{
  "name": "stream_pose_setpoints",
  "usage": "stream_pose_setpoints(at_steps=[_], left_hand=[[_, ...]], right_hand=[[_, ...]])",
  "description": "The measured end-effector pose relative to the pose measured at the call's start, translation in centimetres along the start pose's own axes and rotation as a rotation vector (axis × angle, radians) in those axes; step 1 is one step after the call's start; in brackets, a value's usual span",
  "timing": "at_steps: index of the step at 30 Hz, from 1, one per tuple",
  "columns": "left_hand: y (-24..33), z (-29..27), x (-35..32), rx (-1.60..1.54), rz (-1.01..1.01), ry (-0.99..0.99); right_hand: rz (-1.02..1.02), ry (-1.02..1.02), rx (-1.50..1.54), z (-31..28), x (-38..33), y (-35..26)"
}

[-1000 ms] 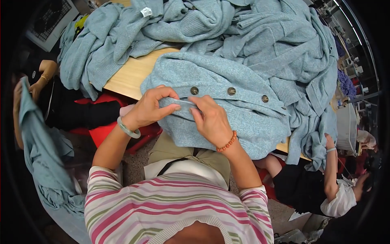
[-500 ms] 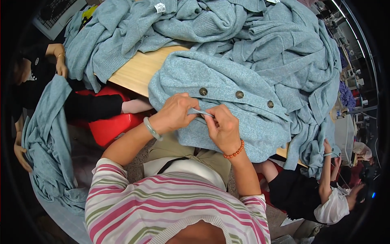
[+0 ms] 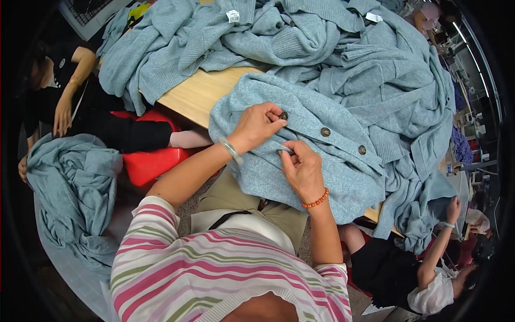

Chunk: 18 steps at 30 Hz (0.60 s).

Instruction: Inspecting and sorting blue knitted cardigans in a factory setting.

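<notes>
A light blue knit cardigan (image 3: 327, 177) lies in front of me over the near table edge, its button band running diagonally across it. My left hand (image 3: 258, 126) has thumb and forefinger closed at a dark brown button (image 3: 284, 115) on that band. Two more buttons of the same kind, a middle one (image 3: 325, 131) and a lower one (image 3: 362, 150), sit farther right along the band. Just below, my right hand (image 3: 303, 167) pinches a fold of the cardigan, thumb against forefinger. The two hands are a short way apart.
Heaped blue knitwear (image 3: 257, 40) covers the far side of the wooden table (image 3: 196, 96). On the left a person (image 3: 67, 102) handles a blue garment (image 3: 75, 188) over a large pale container. Another person (image 3: 434, 273) sits at the right, holding knitwear. A red stool (image 3: 155, 163) stands at left.
My left hand has moved up and right, from the pinched edge between both hands to the button. My right hand has shifted slightly down. The left person's garment has been lowered into a bundle.
</notes>
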State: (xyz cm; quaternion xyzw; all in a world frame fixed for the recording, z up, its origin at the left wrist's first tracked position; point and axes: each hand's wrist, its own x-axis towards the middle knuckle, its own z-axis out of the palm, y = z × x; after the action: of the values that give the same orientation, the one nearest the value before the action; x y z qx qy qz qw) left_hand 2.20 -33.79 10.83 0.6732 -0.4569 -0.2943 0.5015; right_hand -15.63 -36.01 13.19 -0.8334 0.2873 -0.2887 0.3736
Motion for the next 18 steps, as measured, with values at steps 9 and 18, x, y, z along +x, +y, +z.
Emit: stream_pose_setpoints(at_steps=[9,18], left_hand=[[-0.2,-0.8,0.4,-0.333,0.001,-0.201],[2.2,-2.7,-2.6,-0.28,-0.034,-0.331]], right_hand=[[-0.148,0.076,-0.172,0.7,0.5,-0.4],[-0.109,0.094,-0.326,1.3,-0.8,-0.9]])
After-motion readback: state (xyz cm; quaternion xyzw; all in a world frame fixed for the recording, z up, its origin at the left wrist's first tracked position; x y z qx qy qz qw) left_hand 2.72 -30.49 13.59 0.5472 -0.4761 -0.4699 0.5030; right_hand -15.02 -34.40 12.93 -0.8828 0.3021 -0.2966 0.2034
